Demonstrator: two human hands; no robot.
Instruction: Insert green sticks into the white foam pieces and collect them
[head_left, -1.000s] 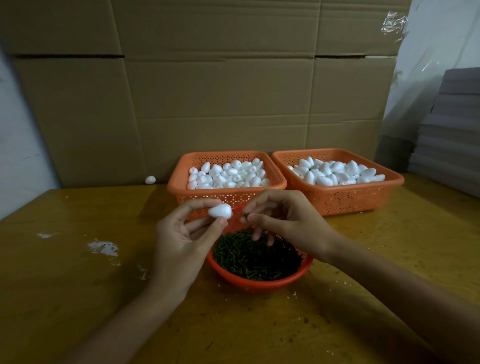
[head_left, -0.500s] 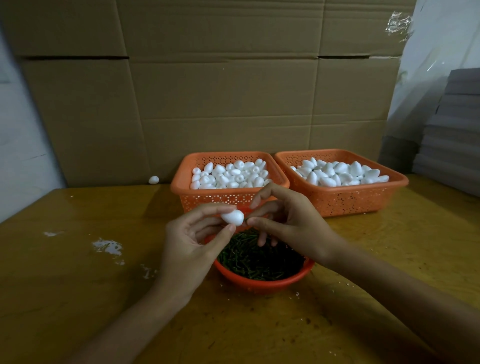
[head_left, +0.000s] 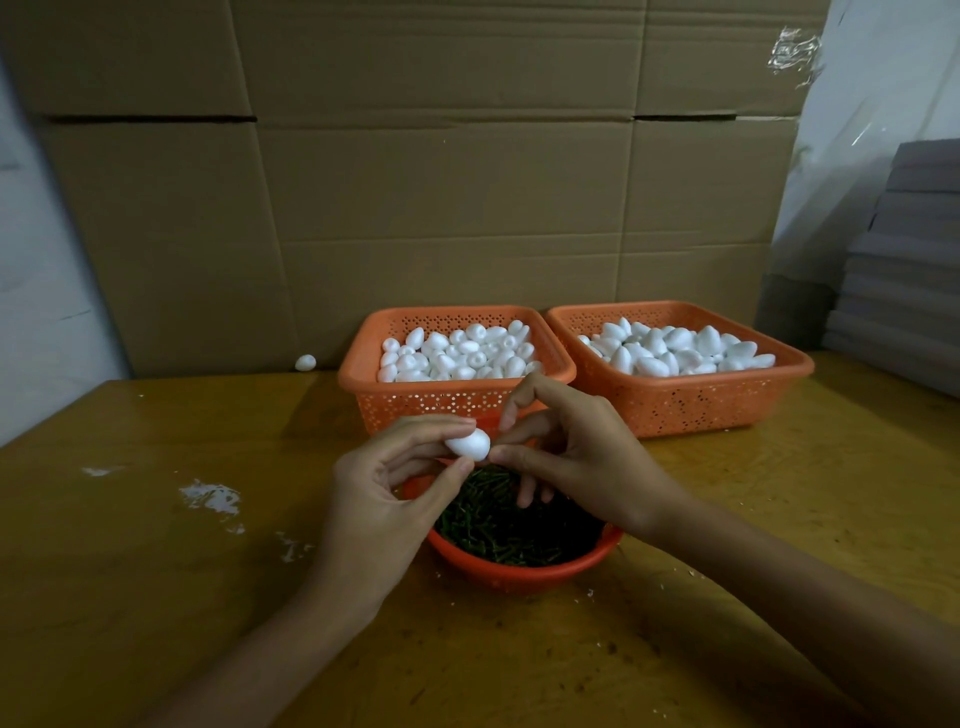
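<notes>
- Bowl (head_left: 519, 577) of green sticks (head_left: 498, 535), lower centre of surface (head_left: 156, 597), beneath both hands.
- Foam piece (head_left: 467, 444), held above bowl. Risk: a skewed push may bend the stick or burst the foam's side; a hard squeeze may dent it.
- Left hand (head_left: 384, 499): grip clamped on foam piece.
- Right hand (head_left: 576, 457): grip pinched together at the piece's right end, probably on a stick; stick hidden.
- Two baskets (head_left: 447, 402) (head_left: 691, 410), behind: foam stock.

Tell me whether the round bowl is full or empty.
Nearly full: a heap of green sticks reaches close under the bowl's rim.
</notes>
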